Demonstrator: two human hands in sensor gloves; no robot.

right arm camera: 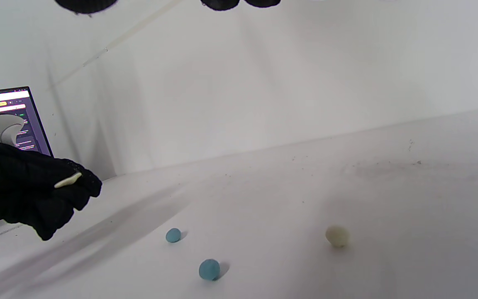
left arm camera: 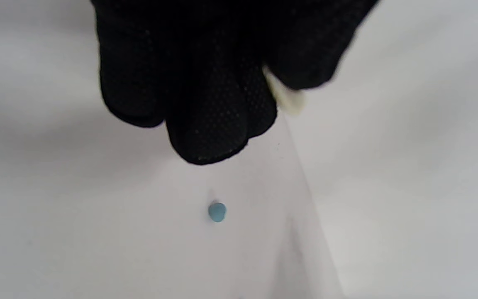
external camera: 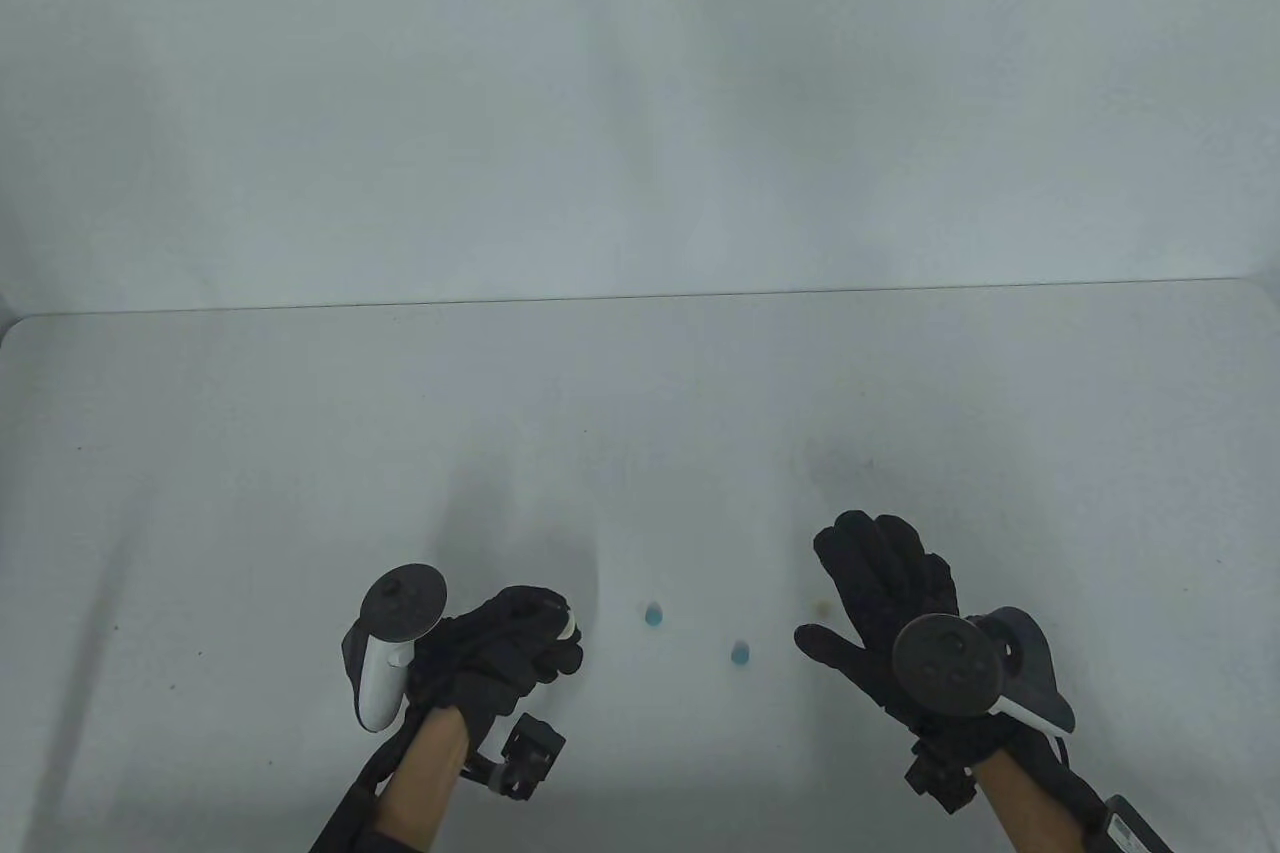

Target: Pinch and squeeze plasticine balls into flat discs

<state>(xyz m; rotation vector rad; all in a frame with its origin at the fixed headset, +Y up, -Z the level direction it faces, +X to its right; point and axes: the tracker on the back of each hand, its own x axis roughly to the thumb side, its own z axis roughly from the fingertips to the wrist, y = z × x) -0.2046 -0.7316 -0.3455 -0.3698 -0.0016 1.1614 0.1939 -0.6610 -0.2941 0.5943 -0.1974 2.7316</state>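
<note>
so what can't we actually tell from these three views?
- Cream piece in the left hand: fingers hide most of it, blurred in the left wrist view, so how flat it is stays unclear.
- Cream ball: shows only in the right wrist view; in the table view the right hand seems to cover it.
- Right hand's fingers: cut off by the right wrist view's top edge.
- Blue balls: too small for shape in the table view.
</note>
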